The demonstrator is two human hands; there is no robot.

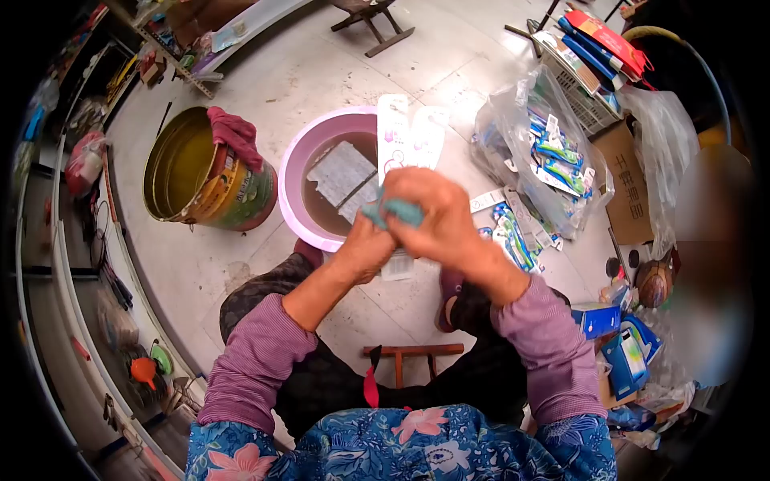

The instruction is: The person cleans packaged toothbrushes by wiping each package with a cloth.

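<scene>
My left hand (368, 247) and my right hand (433, 210) are together in front of me, at the near right rim of a pink basin (290, 197). Both are closed around a small teal cloth (403, 212), which shows between the fingers. The right hand is slightly blurred. Murky water fills the basin, and grey rectangular slabs (343, 171) lie in it. Just beyond my hands are white printed cards (393, 128), standing out past the basin's right rim; my right hand hides their lower ends.
A metal bucket (224, 196) with a red cloth (235, 136) over its rim stands left. At right, a clear plastic bag (501, 132) holds many packaged toothbrushes, with more toothbrushes (513, 232) on the floor beside it. Shelving lines the left; boxes (597, 321) lie at the right.
</scene>
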